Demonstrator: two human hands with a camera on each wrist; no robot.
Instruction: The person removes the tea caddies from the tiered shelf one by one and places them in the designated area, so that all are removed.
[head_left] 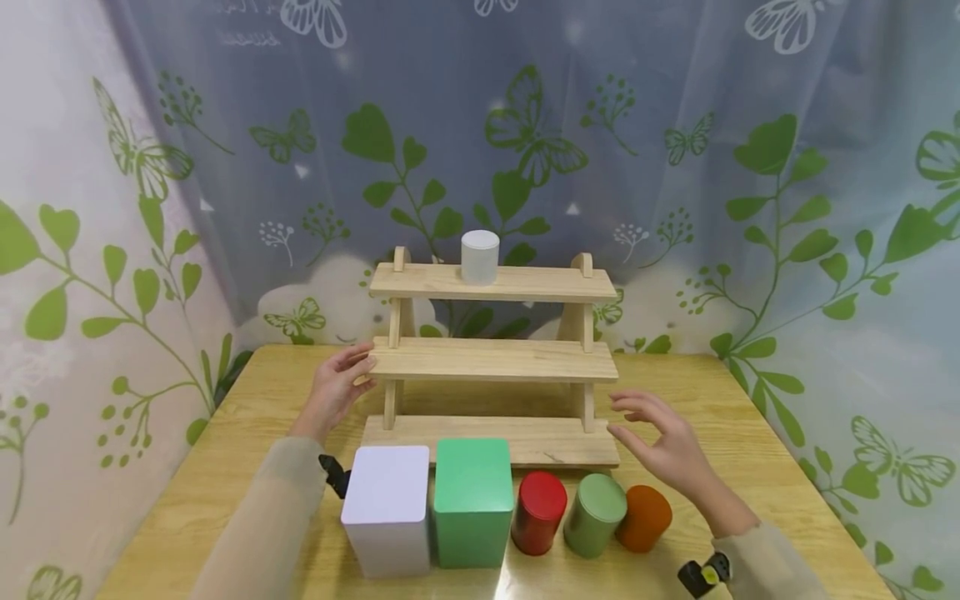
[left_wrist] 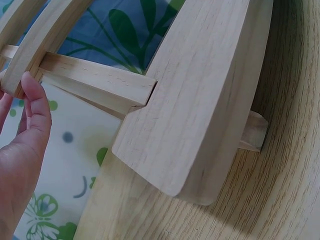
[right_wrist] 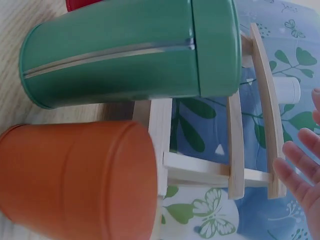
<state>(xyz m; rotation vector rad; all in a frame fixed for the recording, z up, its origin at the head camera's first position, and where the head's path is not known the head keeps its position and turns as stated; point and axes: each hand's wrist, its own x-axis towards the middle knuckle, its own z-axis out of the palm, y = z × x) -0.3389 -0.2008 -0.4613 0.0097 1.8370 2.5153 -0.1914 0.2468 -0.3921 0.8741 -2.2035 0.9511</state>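
Observation:
A three-tier wooden display shelf (head_left: 491,360) stands on the table. My left hand (head_left: 339,388) is at the left end of its middle tier. In the left wrist view, the thumb (left_wrist: 36,97) lies against the board's end, with fingers on its other side, pinching it. My right hand (head_left: 663,442) is beside the right end of the shelf, its fingers loosely extended with nothing in them. A small white cylindrical canister (head_left: 480,257) stands on the top tier, left of its middle. The middle and bottom tiers hold nothing.
In front of the shelf stand a white box (head_left: 387,512), a green box (head_left: 472,504), a red canister (head_left: 538,512), a light green canister (head_left: 595,515) and an orange canister (head_left: 643,518). A patterned curtain (head_left: 450,167) hangs behind the wooden table (head_left: 217,492).

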